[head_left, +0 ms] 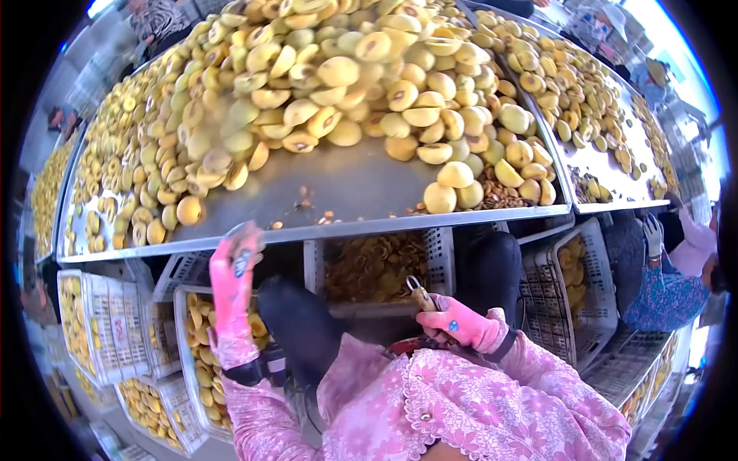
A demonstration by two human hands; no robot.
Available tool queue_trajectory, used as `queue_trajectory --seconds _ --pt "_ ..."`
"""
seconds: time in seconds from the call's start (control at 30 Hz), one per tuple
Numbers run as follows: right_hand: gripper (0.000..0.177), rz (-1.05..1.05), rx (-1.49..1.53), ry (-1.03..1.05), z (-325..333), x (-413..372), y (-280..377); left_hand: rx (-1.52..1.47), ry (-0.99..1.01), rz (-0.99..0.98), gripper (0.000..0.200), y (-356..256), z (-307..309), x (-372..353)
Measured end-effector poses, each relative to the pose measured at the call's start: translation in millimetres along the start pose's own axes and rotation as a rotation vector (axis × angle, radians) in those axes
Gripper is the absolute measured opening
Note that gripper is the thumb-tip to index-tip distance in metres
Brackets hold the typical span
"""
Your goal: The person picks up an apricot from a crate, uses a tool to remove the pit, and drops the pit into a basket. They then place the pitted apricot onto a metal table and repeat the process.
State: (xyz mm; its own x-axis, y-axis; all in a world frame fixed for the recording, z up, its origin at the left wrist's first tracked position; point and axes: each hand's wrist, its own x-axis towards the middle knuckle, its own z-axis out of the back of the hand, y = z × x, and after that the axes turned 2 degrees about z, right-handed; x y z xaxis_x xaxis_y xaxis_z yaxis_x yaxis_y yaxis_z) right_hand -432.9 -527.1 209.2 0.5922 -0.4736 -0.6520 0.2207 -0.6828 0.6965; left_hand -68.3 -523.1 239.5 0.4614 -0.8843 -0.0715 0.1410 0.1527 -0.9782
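Steel worktable (338, 184) in a busy fruit shed fills the upper view, and the person sits close against its near edge in a pink floral jacket (461, 407).

Nearest the body, the right hand (461, 324), in a pink glove, is closed tight around the handle of a small tool (419, 293). Its metal loop points up and away, below the table rim and above the lap. The left hand (233, 269), also in a pink glove, is raised to the table's front edge. Its fingers are blurred, so I cannot tell how far they are open or whether they hold anything.

Two dark knees (300, 326) sit between the hands, under the table. White plastic crates (442, 253) stand around them, several with yellow fruit pieces inside.

On the table beyond the rim there is a bare strip with a few brown scraps. Behind it rises a big heap of pale yellow fruit (346, 84), whole and halved. A single round one (188, 209) lies just beyond the left hand. A small pile of brown stones (500, 198) sits at the heap's right foot.

Farther right, a second table (607, 165) carries more halves, and a co-worker's white-gloved hand (653, 234) rests near its corner.
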Motion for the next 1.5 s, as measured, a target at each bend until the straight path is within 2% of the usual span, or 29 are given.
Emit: queue_trajectory --seconds 0.03,0.07,0.13,0.17,0.23,0.27,0.3,0.37,0.43,0.47,0.5,0.57,0.63,0.67,0.7,0.77,0.9,0.97,1.03,1.13,1.23,1.43,1.5 --pt "0.017 0.016 0.012 -0.001 6.1 -4.5 -2.3 0.018 0.085 0.003 0.032 -13.7 -35.1 10.0" --pt "0.016 0.082 0.046 -0.009 9.2 -11.7 -0.6 0.294 0.185 -0.34 0.029 -18.7 -66.4 22.8" --pt "0.015 0.111 0.203 -0.003 12.3 -30.8 11.4 0.225 0.312 -0.281 0.031 -43.2 -141.2 29.3" --pt "0.015 0.115 0.245 -0.005 18.9 -35.5 10.5 -0.056 0.441 -0.071 0.034 -52.6 -176.3 34.8" --pt "0.016 0.125 0.33 -0.007 32.0 -44.6 8.3 0.017 0.552 -0.25 0.045 -51.3 -239.4 46.2" --pt "0.016 0.116 0.321 -0.025 40.2 -46.4 2.8 0.17 0.588 -0.495 0.052 -56.1 -264.2 49.0" --pt "0.016 0.106 0.314 -0.042 48.0 -48.3 0.1 0.244 0.621 -0.653 0.057 -47.7 -288.6 55.3" --pt "0.018 0.147 0.364 -0.046 57.7 -54.3 -0.6 0.557 0.634 -0.726 0.058 -26.6 -327.1 57.4" --pt "0.018 0.184 0.371 -0.065 66.7 -59.2 -4.8 0.582 0.594 -0.722 0.058 -15.9 -341.6 62.7" --pt "0.018 0.183 0.366 -0.059 70.9 -62.1 -4.7 0.593 0.571 -0.719 0.058 -10.4 -344.5 66.3" --pt "0.018 0.183 0.361 -0.052 74.3 -65.4 -2.2 0.459 0.581 -0.679 0.057 -11.5 -341.3 68.2" --pt "0.017 0.211 0.394 -0.04 78.5 -70.9 6.8 0.255 0.479 -0.582 0.052 -26.5 -329.0 64.0" --pt "0.018 0.268 0.421 -0.03 80.7 -70.6 14.0 -0.276 0.468 -0.005 0.047 -38.1 -307.2 65.9" --pt "0.02 0.313 0.363 -0.022 82.2 -67.2 10.0 -0.558 0.502 0.098 0.046 -36.7 -291.9 65.4" --pt "0.022 0.361 0.3 -0.019 83.3 -62.8 6.3 -0.655 0.534 0.126 0.044 -28.7 -276.8 61.7" --pt "0.025 0.451 0.138 -0.018 82.6 -53.5 5.7 -0.932 0.618 0.457 0.047 -37.8 -247.4 37.9" --pt "0.03 0.62 -0.295 -0.077 74.5 -29.7 13.6 -1.1 0.594 0.613 0.049 -36.8 -210.8 -6.0" --pt "0.027 0.548 -0.377 -0.178 59.1 -32.7 33.6 -1.134 0.553 0.615 0.048 -31.5 -201.9 -24.2" --pt "0.027 0.539 -0.496 -0.211 44.0 -31.1 45.7 -1.03 0.421 0.545 0.048 -24.8 -200.9 -37.4" --pt "0.026 0.547 -0.582 -0.247 27.7 -28.4 52.2 -0.984 0.377 0.446 0.046 -24.1 -197.4 -53.0" --pt "0.024 0.653 -0.584 -0.292 19.3 -22.5 45.8 -0.945 0.336 0.352 0.044 -23.6 -198.7 -60.9" --pt "0.019 0.648 -0.594 -0.342 13.6 -14.7 36.7 -0.867 0.23 0.235 0.044 -19.1 -206.1 -70.6" --pt "0.021 0.798 -0.946 -0.345 20.5 -3.2 28.3 -0.831 0.194 0.198 0.044 -18.6 -208.5 -73.8"
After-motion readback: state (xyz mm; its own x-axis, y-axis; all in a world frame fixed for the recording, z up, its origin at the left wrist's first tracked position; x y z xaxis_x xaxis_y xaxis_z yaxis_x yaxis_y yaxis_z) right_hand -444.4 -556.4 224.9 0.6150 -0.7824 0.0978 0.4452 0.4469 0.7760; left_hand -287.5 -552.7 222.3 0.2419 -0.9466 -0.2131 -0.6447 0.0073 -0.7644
